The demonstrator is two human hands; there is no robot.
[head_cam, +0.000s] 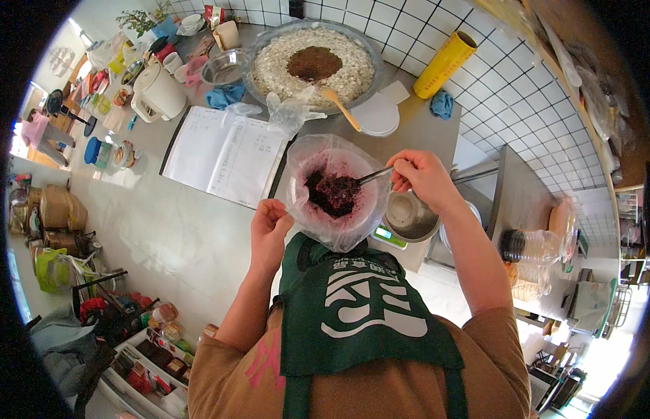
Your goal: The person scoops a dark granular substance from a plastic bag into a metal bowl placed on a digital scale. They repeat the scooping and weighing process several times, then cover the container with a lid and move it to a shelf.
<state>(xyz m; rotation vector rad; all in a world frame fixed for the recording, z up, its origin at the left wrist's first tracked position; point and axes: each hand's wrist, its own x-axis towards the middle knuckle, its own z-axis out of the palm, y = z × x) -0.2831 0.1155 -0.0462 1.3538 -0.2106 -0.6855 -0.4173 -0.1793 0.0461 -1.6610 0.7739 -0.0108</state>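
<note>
A clear plastic bag (338,235) lines a round container in front of my apron and holds a dark purple-red, crumbly mass (333,195). In my right hand (422,175) is the handle of a metal utensil (375,175), whose far end sits in the dark mass. My left hand (271,222) has its fingers curled at the bag's left edge, seemingly pinching the plastic. Right of the bag, a metal bowl (432,233) with pale residue stands by a green-and-white digital scale (390,238).
Beyond the bag are an open notebook (225,154), a crumpled plastic glove (291,112), an orange spatula (343,110) and a large basin (377,68) of pale flakes with a brown centre. A yellow roll (444,65) stands near the tiled wall. A person (45,136) is far left.
</note>
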